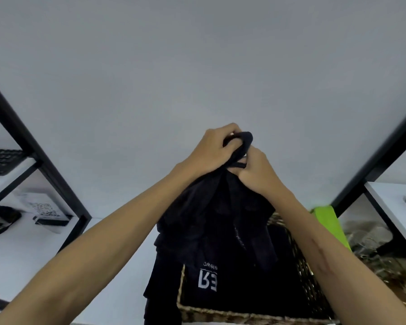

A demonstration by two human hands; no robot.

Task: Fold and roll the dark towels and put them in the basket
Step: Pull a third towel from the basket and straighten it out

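Both hands are gripping one bunched end of a dark towel [218,226], left hand [211,151] and right hand [256,170] curled round it, touching. Towel is hanging over the wicker basket [256,316], its lower part draping past the basket's left rim.

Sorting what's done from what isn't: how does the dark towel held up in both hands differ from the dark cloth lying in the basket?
The held towel hangs bunched from the left hand and right hand, above the wicker basket. The cloth in the basket lies flat, showing white lettering; the held towel shows none. Both are dark.
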